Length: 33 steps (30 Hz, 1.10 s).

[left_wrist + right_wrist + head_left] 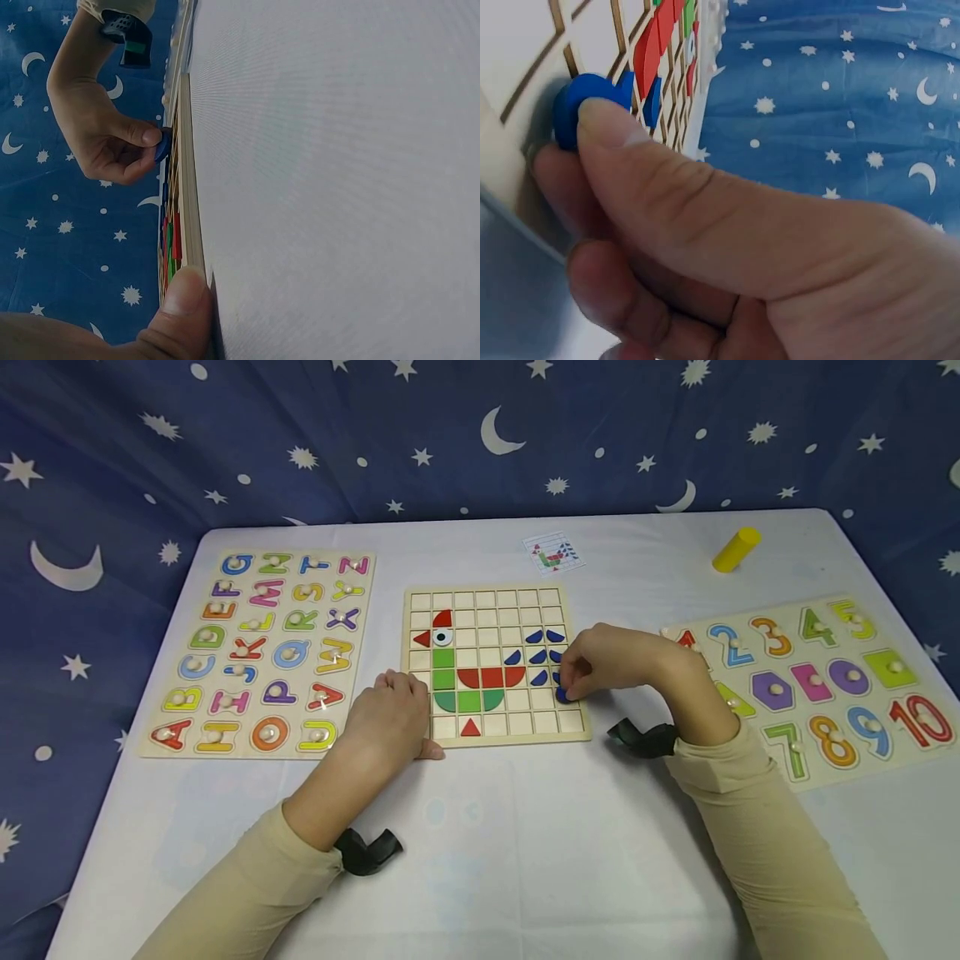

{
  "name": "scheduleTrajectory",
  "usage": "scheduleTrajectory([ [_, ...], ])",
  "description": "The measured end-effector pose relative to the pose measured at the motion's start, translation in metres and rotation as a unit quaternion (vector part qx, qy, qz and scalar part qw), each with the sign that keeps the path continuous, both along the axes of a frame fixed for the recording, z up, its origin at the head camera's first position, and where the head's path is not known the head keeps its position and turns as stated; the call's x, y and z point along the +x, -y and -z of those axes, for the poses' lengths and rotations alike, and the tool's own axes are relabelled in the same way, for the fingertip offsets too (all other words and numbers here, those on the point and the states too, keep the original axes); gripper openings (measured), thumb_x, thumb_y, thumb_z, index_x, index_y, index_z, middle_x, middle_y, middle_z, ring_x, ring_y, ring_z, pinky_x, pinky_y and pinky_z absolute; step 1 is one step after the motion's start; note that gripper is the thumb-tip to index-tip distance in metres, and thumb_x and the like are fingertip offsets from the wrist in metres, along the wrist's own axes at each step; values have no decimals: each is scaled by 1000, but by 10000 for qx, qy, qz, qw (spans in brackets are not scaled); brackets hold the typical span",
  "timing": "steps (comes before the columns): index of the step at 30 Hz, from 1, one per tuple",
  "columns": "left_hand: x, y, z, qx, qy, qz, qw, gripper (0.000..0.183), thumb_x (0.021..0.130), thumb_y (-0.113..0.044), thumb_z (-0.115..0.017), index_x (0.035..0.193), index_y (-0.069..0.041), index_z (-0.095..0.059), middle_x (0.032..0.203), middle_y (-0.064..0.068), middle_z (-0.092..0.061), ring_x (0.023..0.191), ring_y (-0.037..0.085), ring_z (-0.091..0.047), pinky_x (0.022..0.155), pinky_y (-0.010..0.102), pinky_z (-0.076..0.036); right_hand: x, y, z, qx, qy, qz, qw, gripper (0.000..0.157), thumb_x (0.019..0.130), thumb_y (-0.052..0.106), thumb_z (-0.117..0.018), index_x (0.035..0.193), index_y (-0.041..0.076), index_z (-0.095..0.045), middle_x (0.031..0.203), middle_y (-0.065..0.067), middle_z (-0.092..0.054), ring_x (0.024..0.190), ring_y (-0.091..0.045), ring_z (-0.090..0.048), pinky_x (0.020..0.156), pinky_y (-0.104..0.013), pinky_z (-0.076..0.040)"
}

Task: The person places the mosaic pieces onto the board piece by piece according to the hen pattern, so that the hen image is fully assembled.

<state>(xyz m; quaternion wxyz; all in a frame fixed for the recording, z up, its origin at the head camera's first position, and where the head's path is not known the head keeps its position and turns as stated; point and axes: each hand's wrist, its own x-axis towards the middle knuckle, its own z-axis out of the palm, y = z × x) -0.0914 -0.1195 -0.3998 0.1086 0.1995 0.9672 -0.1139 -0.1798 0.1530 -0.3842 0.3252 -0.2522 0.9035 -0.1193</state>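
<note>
A wooden grid board (519, 725) lies in the middle of the table, with red, green and blue pieces forming a bird-like picture and a round eye tile (443, 637). My left hand (386, 718) holds the board at its lower left corner, the thumb (186, 292) against the front edge. Between thumb and fingers my right hand (609, 658) pinches a blue rounded piece (592, 101) over the right-hand column of cells. Blue leaf-shaped pieces (537, 657) sit in cells beside that hand. The fingers partly hide the pinched piece and the cells under it.
A letter puzzle board (247, 693) lies to the left and a number puzzle board (825, 718) to the right. Behind the grid are a small picture card (553, 553) and a yellow cylinder (737, 550). Black straps hang from both wrists.
</note>
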Motion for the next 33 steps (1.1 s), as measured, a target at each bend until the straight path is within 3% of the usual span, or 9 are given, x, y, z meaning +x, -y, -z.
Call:
scheduleTrajectory([
  [21,1,0,-1,-44,-31,61,10000,97,72,-60,-69,127,16,-47,123,36,-54,114,44,-57,84,45,-55,17,15,-6,498,-371,-88,9980,9,85,17,-71,79,16,-64,75,2,-60,72,-15,-52,63,-26,-42],
  [33,0,0,0,-70,-29,41,10000,98,72,-61,-69,128,16,-46,124,36,-54,115,44,-57,84,45,-55,19,16,-7,670,-464,-56,9967,12,84,23,-73,82,15,-64,74,1,-59,70,-15,-52,62,-26,-41],
])
